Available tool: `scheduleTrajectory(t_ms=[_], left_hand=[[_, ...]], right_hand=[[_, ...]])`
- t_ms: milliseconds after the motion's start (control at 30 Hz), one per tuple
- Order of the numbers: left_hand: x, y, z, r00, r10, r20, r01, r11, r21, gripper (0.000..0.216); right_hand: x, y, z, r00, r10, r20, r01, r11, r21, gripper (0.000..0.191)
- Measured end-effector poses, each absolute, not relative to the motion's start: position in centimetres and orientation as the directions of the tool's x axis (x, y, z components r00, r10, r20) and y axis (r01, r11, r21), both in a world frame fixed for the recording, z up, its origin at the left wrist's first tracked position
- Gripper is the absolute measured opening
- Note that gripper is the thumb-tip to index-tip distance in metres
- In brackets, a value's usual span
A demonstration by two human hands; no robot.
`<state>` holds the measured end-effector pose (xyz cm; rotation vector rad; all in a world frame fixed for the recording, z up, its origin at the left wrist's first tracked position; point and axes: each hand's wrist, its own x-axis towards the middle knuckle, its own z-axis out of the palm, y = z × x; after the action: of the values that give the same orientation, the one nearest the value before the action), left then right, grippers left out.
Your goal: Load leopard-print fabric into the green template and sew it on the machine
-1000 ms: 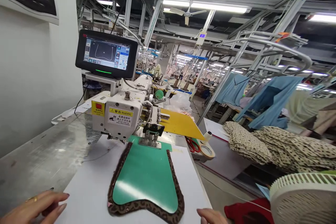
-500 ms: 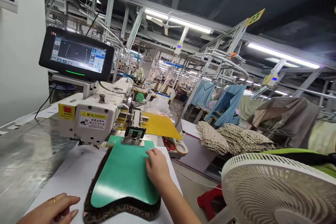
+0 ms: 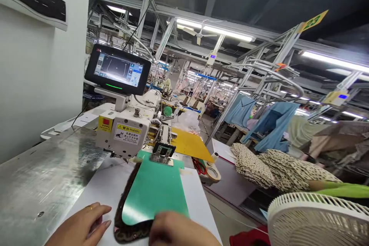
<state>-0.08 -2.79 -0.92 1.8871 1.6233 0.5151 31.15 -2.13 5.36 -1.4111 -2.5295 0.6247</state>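
Observation:
A green template sheet lies on a piece of dark patterned fabric, whose edge shows along the left and bottom. The sheet's far end sits under the metal clamp of a white sewing machine. My left hand is left of the fabric, thumb and fingers apart, holding nothing. At the near right corner of the sheet is my right hand, blurred by motion, over the fabric's edge. Its fingers are mostly hidden, so I cannot see whether it grips the fabric.
A control screen stands above the machine. Right of the clamp are a yellow sheet, red-handled scissors and a tape roll. A white fan stands close on the right. Spotted fabric is piled behind it.
My right hand has drawn back from the sheet's right edge to its near right corner. The camera view has turned left, so everything appears further right. My left hand stays beside the fabric.

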Motion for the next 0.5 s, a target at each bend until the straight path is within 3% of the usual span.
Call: scheduleTrajectory(t_ms=[100,200,300,433,500], left_hand=[[1.9,-2.3,1.3,0.195,0.975,-0.106,0.813,-0.1,0.573,0.039],[3.8,-1.7,2.4,0.192,0.974,-0.123,0.869,-0.11,0.482,0.028],[5.1,-1.4,2.6,0.2,0.971,-0.13,0.877,-0.118,0.466,0.025],[4.8,-2.6,2.8,0.222,0.962,-0.161,0.884,-0.129,0.449,0.022],[3.4,-4.3,2.4,0.22,0.957,-0.189,0.886,-0.116,0.448,0.018]], right_hand=[[33.7,-6.2,4.3,-0.463,0.886,0.009,0.676,0.359,-0.643,0.009],[36.6,-7.0,3.8,-0.174,0.983,0.061,0.751,0.173,-0.638,0.023],[38.3,-6.8,2.2,0.085,0.984,0.157,0.811,0.024,-0.584,0.028],[37.6,-8.1,-0.9,0.018,0.959,0.282,0.854,0.132,-0.504,0.012],[36.5,-9.8,-1.7,-0.008,0.951,0.31,0.81,0.188,-0.555,0.015]])
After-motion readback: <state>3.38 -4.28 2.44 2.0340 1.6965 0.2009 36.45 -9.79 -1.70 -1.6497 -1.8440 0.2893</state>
